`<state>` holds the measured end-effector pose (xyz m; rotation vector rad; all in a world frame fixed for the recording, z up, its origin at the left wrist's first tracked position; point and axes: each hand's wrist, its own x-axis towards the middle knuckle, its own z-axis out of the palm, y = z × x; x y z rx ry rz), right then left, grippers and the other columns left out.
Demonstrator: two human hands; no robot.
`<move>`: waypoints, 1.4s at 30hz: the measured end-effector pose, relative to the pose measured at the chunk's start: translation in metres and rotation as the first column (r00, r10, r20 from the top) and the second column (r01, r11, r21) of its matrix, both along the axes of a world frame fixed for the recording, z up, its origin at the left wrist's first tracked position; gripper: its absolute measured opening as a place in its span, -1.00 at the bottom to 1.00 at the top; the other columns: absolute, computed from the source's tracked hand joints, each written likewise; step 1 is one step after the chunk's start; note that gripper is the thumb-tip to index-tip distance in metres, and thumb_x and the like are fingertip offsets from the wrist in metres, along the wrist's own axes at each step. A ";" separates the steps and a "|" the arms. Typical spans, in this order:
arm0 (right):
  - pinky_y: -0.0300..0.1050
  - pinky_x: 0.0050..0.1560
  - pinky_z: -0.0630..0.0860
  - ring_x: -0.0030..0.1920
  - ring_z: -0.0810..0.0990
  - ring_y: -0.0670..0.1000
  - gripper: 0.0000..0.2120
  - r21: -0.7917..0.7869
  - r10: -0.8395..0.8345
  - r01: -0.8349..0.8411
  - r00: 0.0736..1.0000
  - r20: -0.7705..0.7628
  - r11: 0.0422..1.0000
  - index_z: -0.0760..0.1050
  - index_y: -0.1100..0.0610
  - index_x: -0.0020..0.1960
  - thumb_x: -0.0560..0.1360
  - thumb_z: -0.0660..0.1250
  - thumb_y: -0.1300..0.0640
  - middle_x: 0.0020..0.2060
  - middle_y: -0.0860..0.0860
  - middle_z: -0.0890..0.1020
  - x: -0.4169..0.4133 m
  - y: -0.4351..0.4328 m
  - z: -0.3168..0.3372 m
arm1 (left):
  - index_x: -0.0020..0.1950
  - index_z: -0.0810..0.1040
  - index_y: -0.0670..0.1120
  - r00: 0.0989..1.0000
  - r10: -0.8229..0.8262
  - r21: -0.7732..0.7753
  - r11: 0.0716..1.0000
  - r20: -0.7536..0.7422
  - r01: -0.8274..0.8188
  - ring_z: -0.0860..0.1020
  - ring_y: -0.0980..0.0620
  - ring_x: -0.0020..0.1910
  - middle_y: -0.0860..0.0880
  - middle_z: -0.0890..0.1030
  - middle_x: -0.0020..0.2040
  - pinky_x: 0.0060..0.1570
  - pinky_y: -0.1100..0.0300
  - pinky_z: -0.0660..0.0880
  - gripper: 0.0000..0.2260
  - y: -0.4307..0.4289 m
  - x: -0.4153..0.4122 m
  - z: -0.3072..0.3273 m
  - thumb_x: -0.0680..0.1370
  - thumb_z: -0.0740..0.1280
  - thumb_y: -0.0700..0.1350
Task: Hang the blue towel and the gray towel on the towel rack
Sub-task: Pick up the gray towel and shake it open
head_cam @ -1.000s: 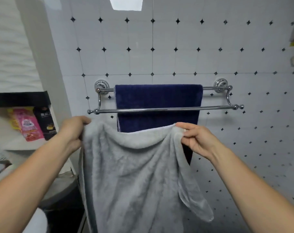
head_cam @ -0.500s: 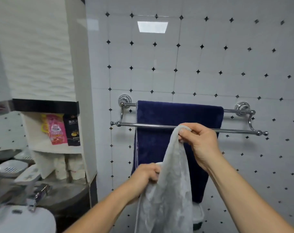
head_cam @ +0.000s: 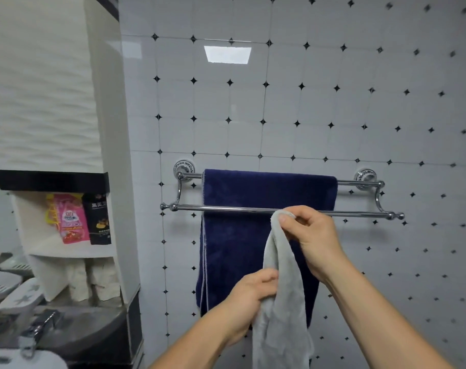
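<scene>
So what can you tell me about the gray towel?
The gray towel looks soft and fluffy, a plain light gray. It is bunched into a long hanging strip, not spread out. The right hand pinches its top end just in front of the rack's front bar, and the left hand grips it lower down. It is not over the bar yet. The blue towel hangs behind it. Its bottom runs out of view.

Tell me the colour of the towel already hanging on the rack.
Dark navy blue towel, with a thin pale edge trim down its left side; seen in the head view.
</scene>
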<state>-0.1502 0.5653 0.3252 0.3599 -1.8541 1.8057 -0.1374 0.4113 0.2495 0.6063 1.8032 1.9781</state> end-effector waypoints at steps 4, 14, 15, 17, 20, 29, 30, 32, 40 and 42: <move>-0.22 -0.20 0.57 -0.28 0.64 -0.05 -0.98 -0.022 0.032 -0.033 0.998 -0.049 0.999 0.68 0.03 -0.19 0.38 0.47 0.11 -0.28 0.00 0.70 0.008 0.003 0.000 | 0.21 0.58 0.09 0.995 -0.021 -0.081 0.997 -0.093 0.013 0.63 0.05 0.09 0.02 0.68 0.10 0.06 0.14 0.57 -0.65 0.003 -0.002 -0.007 0.45 0.39 -0.15; -0.21 -0.17 0.46 -0.29 0.54 -0.14 -0.89 0.158 -0.287 0.275 0.956 0.063 0.948 0.61 0.03 -0.20 0.50 0.43 0.15 -0.34 -0.15 0.62 0.000 0.054 -0.026 | -0.11 0.66 -0.12 0.981 -0.187 -0.179 0.968 -0.046 0.176 0.63 -0.05 -0.13 -0.10 0.68 -0.13 -0.09 0.13 0.51 -0.83 -0.045 -0.008 -0.013 0.34 0.48 -0.10; -0.21 -0.17 0.44 -0.26 0.54 -0.12 -0.90 0.253 -0.325 0.295 0.942 0.084 0.921 0.60 0.01 -0.19 0.50 0.42 0.12 -0.29 -0.14 0.61 0.001 0.065 -0.035 | -0.17 0.64 -0.07 0.979 -0.181 -0.285 0.947 -0.096 0.147 0.62 -0.03 -0.16 -0.08 0.67 -0.16 -0.11 0.13 0.50 -0.85 -0.058 -0.014 -0.010 0.33 0.51 -0.07; -0.22 -0.13 0.41 -0.16 0.54 -0.07 -0.90 0.429 -0.388 0.302 0.913 0.126 0.851 0.60 0.00 -0.19 0.51 0.41 0.11 -0.14 -0.06 0.55 0.002 0.082 -0.052 | -0.26 0.60 -0.01 0.957 -0.179 -0.545 0.838 -0.230 0.025 0.57 0.04 -0.25 0.01 0.62 -0.27 -0.19 0.15 0.46 -0.84 -0.084 -0.027 -0.004 0.29 0.54 -0.04; -0.32 0.00 0.36 0.02 0.53 -0.14 -0.86 0.522 -0.342 0.207 0.923 0.176 0.827 0.61 0.03 -0.23 0.50 0.42 0.17 0.00 -0.05 0.52 0.005 0.090 -0.068 | -0.36 0.51 0.06 0.925 -0.188 -0.749 0.649 -0.330 -0.135 0.46 0.17 -0.45 0.18 0.49 -0.47 -0.41 0.25 0.39 -0.81 -0.109 -0.040 0.005 0.24 0.52 0.00; -0.20 0.14 0.49 0.12 0.56 -0.24 -0.63 0.601 -0.019 -0.137 0.969 0.246 0.788 0.54 -0.24 0.10 0.34 0.48 0.02 0.07 -0.30 0.61 0.006 0.010 -0.048 | -0.35 0.43 -0.03 0.792 -0.008 -0.492 0.788 -0.610 -0.371 0.39 0.14 -0.46 0.12 0.45 -0.45 -0.40 0.19 0.39 -0.87 -0.082 -0.047 0.041 0.23 0.37 -0.06; -0.25 0.13 0.46 0.14 0.52 -0.25 -0.54 0.670 -0.001 -0.137 0.979 0.202 0.729 0.50 -0.25 0.18 0.31 0.50 -0.07 0.11 -0.31 0.59 0.005 -0.007 -0.045 | -0.35 0.44 -0.02 0.777 -0.006 -0.477 0.792 -0.629 -0.381 0.39 0.15 -0.46 0.12 0.46 -0.45 -0.39 0.18 0.39 -0.87 -0.075 -0.048 0.046 0.23 0.38 -0.06; -0.18 0.06 0.47 0.11 0.52 -0.17 -0.48 0.776 -0.008 -0.077 0.994 0.106 0.626 0.46 -0.21 0.22 0.29 0.50 -0.16 0.09 -0.21 0.58 0.002 -0.037 -0.042 | -0.33 0.47 -0.01 0.785 0.071 -0.410 0.821 -0.615 -0.396 0.39 0.17 -0.46 0.13 0.47 -0.45 -0.41 0.22 0.38 -0.84 -0.067 -0.048 0.052 0.22 0.44 -0.06; -0.27 -0.11 0.52 -0.11 0.62 -0.14 -0.86 0.492 -0.023 -0.009 0.998 0.059 0.870 0.62 -0.07 -0.18 0.38 0.47 0.17 -0.16 -0.09 0.66 -0.002 -0.042 -0.041 | -0.06 0.71 -0.08 0.954 0.189 -0.236 0.941 -0.233 -0.244 0.68 0.02 -0.11 -0.09 0.73 -0.10 -0.15 0.19 0.59 -0.72 -0.104 -0.051 0.045 0.28 0.58 -0.06; -0.25 -0.11 0.54 -0.12 0.63 -0.13 -0.85 0.451 -0.018 -0.022 0.996 0.084 0.892 0.61 -0.05 -0.17 0.41 0.44 0.21 -0.18 -0.11 0.68 -0.003 -0.040 -0.043 | -0.19 0.71 -0.10 0.972 0.131 -0.328 0.925 -0.197 -0.191 0.65 0.03 -0.24 -0.08 0.71 -0.23 -0.24 0.19 0.56 -0.86 -0.111 -0.052 0.035 0.32 0.54 -0.07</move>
